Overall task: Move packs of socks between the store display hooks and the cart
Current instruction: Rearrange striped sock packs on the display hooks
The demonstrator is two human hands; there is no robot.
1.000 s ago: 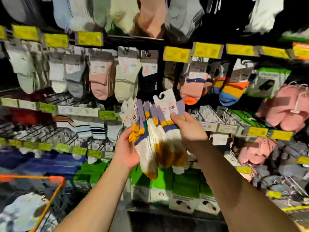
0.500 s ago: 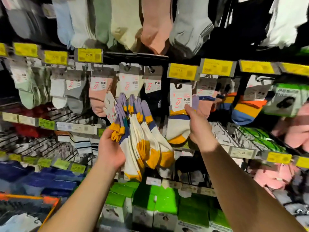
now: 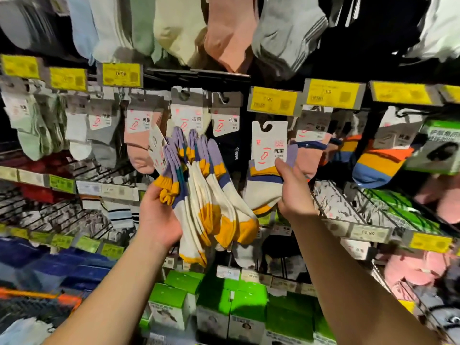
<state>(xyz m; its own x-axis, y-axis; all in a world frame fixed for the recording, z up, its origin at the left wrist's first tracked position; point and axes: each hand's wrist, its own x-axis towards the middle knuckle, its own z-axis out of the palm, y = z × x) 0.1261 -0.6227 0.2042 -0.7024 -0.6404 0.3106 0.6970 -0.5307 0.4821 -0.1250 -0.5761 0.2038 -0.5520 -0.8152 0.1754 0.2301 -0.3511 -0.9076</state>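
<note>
My left hand grips a fanned bunch of sock packs, cream with purple cuffs and yellow heels and toes, in front of the display. My right hand holds one more pack of the same socks by its lower part, its white card with a hook cut-out raised just below the yellow price tag of a display hook. I cannot tell whether the card is on the hook. The orange rim of the cart shows at the bottom left.
Rows of hanging sock packs fill the wall behind, with more socks above. Green boxes stand on the low shelf under my hands. Pink slippers and wire racks sit to the right.
Both hands have risen toward the hook row. My right hand has pulled one pack away from the bunch and carried it up and to the right, near the yellow price tag.
</note>
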